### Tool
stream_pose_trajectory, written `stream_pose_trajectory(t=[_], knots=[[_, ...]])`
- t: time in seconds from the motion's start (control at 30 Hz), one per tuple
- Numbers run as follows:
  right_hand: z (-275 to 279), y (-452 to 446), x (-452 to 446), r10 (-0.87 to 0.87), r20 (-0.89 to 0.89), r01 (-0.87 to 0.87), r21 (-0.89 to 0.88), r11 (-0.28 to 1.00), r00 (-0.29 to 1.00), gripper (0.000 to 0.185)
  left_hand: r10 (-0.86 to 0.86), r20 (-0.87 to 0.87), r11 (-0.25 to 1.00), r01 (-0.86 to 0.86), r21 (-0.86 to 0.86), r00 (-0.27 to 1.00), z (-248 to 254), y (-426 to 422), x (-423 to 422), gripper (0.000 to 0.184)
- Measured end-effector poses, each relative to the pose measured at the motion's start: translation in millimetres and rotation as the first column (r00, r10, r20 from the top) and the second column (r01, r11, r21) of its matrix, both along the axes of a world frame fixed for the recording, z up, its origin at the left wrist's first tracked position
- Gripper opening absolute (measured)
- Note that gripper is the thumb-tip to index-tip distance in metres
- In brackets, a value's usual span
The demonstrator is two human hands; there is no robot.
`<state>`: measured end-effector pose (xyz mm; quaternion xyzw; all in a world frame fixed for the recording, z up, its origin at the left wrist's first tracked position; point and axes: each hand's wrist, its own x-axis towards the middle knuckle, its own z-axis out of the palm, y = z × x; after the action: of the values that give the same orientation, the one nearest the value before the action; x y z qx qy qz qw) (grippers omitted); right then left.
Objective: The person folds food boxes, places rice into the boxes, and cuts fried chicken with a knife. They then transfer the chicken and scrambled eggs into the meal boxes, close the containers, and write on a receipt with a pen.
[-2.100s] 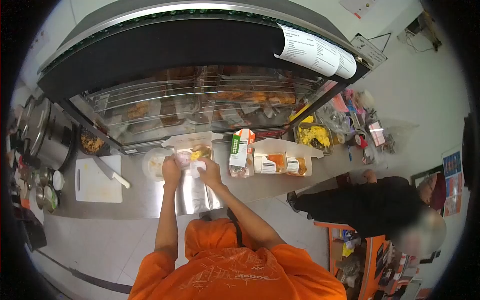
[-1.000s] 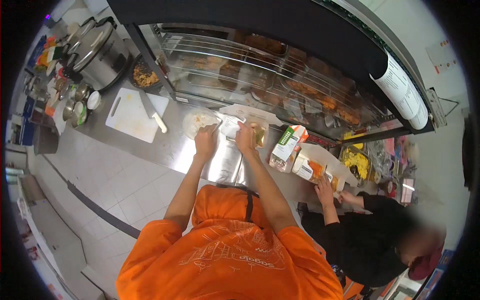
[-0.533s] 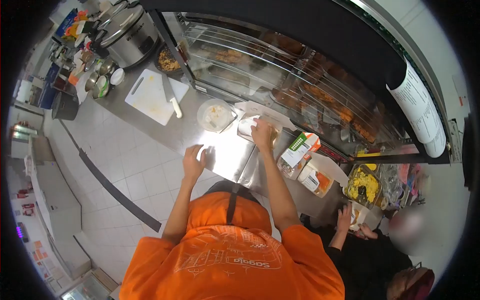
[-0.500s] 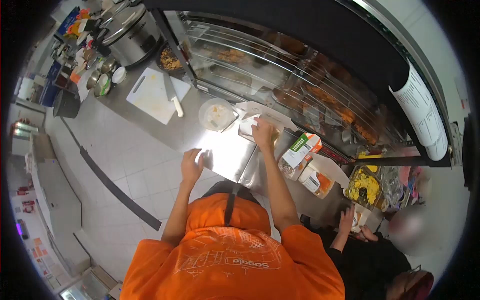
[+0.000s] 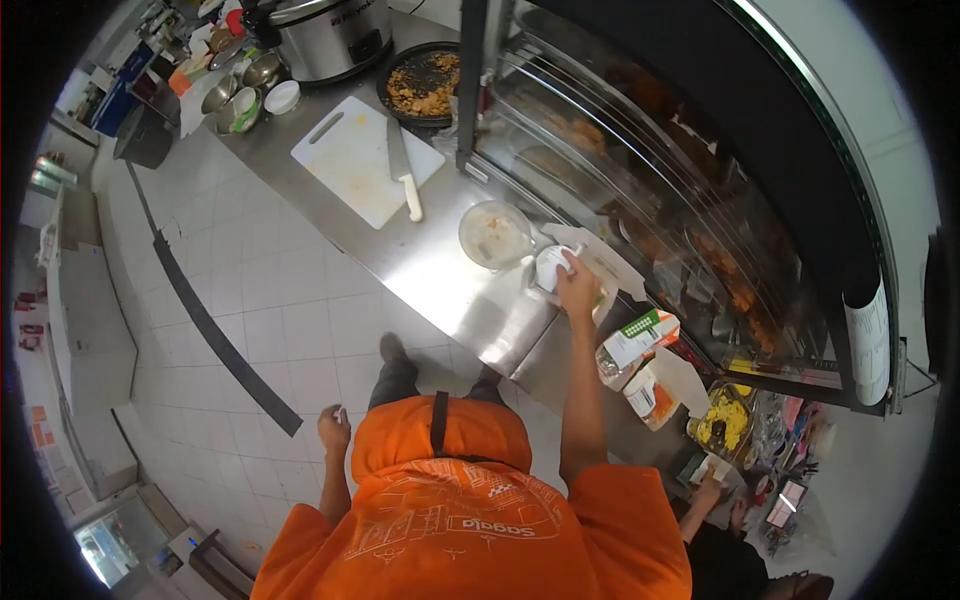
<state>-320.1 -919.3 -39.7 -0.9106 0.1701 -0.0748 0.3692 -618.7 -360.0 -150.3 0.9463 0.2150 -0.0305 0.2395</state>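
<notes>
My right hand (image 5: 578, 287) reaches over an opened paper food box with a white lid (image 5: 612, 268). Its fingers are closed at the edge of a white rounded thing (image 5: 552, 266) in the box; the kind is unclear. Left of the box stands a round translucent tub (image 5: 495, 236) with pale residue inside. My left hand (image 5: 335, 428) hangs low beside my body, away from the counter. Its fingers are curled, and a small pale spot shows there that I cannot make out.
A cutting board (image 5: 350, 160) carries a knife (image 5: 404, 170). Behind are a pan of browned food (image 5: 423, 85) and a cooker (image 5: 335, 40). A glass display case (image 5: 620, 170) borders the counter. Filled boxes (image 5: 640, 340) and a co-worker's hand (image 5: 708, 492) are at right.
My left hand has dropped from the counter's edge to beside my body. My right hand stays at the food box. The view has shifted, and the co-worker's hands have moved.
</notes>
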Motion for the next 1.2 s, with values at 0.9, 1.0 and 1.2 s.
stream_pose_trajectory(t=[0.9, 1.0, 1.2], knots=[[-88, 68, 22, -0.27, 0.279, 0.336, -0.922, 0.193, 0.921, 0.04, -0.061, 0.008, 0.998, 0.061, -0.001, 0.998, -21, 439, 215, 0.022], [-31, 148, 44, -0.293, 0.28, 0.341, -0.922, 0.183, 0.914, 0.035, 0.235, -0.24, 0.956, -0.269, -0.12, 0.942, 1, 445, 240, 0.03], [54, 479, 266, -0.152, 0.591, 0.314, -0.181, 0.932, 0.792, 0.015, 0.135, -0.638, 0.971, -0.228, -0.066, 0.758, -18, 432, 242, 0.03]])
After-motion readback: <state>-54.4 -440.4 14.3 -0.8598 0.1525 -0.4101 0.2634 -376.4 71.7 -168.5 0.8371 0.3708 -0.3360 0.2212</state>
